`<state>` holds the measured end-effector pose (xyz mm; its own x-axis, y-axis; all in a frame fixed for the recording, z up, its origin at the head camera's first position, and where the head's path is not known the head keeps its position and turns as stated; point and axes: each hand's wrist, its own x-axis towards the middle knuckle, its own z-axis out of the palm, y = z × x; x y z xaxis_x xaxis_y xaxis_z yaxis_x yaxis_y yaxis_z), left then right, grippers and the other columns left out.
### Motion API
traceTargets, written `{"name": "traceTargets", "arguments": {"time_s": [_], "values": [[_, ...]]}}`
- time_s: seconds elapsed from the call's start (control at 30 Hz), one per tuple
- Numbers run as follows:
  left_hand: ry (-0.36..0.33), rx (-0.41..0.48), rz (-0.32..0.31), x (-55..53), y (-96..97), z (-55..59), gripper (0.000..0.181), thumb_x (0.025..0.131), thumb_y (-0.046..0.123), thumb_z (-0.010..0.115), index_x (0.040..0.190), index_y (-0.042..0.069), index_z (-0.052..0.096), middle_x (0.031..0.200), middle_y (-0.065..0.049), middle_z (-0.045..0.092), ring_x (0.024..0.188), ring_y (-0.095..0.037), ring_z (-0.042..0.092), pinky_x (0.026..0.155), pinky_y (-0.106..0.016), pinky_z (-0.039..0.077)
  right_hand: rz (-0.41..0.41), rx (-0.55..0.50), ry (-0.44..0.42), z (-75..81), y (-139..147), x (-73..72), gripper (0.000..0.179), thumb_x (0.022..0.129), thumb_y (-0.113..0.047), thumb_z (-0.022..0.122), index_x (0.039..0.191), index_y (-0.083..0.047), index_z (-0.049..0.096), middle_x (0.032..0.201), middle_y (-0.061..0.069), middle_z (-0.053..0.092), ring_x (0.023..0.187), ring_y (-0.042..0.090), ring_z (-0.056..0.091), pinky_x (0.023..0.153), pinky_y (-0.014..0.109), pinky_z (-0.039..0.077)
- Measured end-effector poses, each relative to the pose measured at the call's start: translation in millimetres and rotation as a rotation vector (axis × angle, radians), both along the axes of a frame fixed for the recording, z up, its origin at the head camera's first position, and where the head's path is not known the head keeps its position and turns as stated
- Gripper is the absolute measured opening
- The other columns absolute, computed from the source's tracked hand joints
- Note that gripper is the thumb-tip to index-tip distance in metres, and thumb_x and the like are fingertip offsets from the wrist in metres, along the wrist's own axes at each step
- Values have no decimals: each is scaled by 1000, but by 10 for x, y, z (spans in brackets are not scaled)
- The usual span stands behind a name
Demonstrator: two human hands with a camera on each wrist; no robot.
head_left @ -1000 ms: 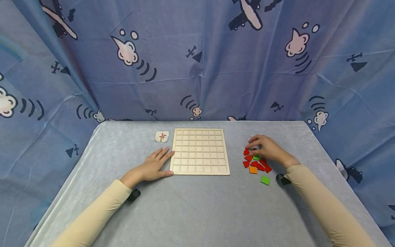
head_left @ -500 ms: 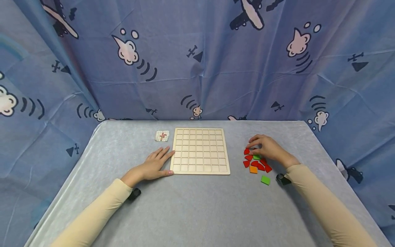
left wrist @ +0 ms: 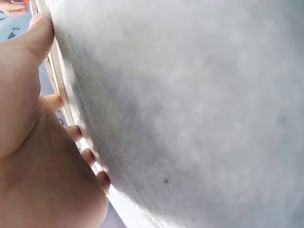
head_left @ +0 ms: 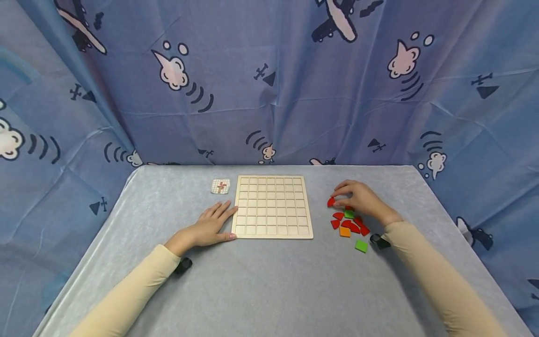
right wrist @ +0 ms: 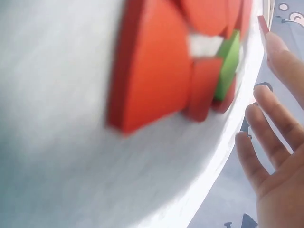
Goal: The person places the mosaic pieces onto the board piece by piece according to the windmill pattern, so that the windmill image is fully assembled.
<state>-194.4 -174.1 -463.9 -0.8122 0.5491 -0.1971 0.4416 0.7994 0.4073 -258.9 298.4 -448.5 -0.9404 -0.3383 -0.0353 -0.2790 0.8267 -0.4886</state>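
A square wooden grid board (head_left: 273,208) lies on the table. At its left edge my left hand (head_left: 206,229) rests with fingers spread, thumb and a fingertip touching the rim; the left wrist view has this hand (left wrist: 42,142) along the board's side. Over on the right, my right hand (head_left: 362,201) pinches a red, curved-edged piece (head_left: 331,202) between thumb and fingers. The same red piece (right wrist: 262,26) shows edge-on at the thumb tip in the right wrist view. Several red pieces (head_left: 338,216), a green square tile (head_left: 348,214) and an orange square tile (head_left: 344,232) lie below that hand.
A small pattern card (head_left: 221,186) with a red pinwheel figure lies left of the board. Another green tile (head_left: 361,246) sits apart, nearer the front. A blue printed curtain (head_left: 236,93) hangs behind the table.
My right hand has moved slightly left and away from me, taking the red piece out of the pile with it. My left hand stays in place.
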Motion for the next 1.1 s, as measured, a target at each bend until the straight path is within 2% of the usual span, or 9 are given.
{"name": "traceTargets", "arguments": {"time_s": [0.33,0.7,0.9,1.1], "values": [[-8,-3,3,6,0,-6,83,96,49,60,160,16,18,168,-17,7,154,-45,4,119,-68,13,-48,-166,-16,42,-278,-82,32,87,-28,77,116,-16,75,123,11,67,116,29,60,97,50,52],[-16,0,6,-6,6,-12,83,96,49,59,160,16,18,168,-17,6,154,-45,4,118,-69,12,-86,-277,-3,51,-740,-161,32,87,-26,77,117,-14,75,116,11,70,101,26,63,82,37,53],[-29,16,4,-29,-2,-63,85,95,50,60,160,18,16,168,-15,4,155,-43,1,119,-68,9,-98,-326,-20,10,-1004,-219,32,87,-27,77,116,-14,75,116,11,71,98,26,64,80,36,52],[-18,25,6,-52,-25,-146,85,95,52,59,161,21,14,169,-12,2,155,-41,0,120,-67,8,-64,-339,15,-39,-1233,-288,31,87,-23,77,116,-11,75,114,13,71,97,26,65,83,38,53]]}}
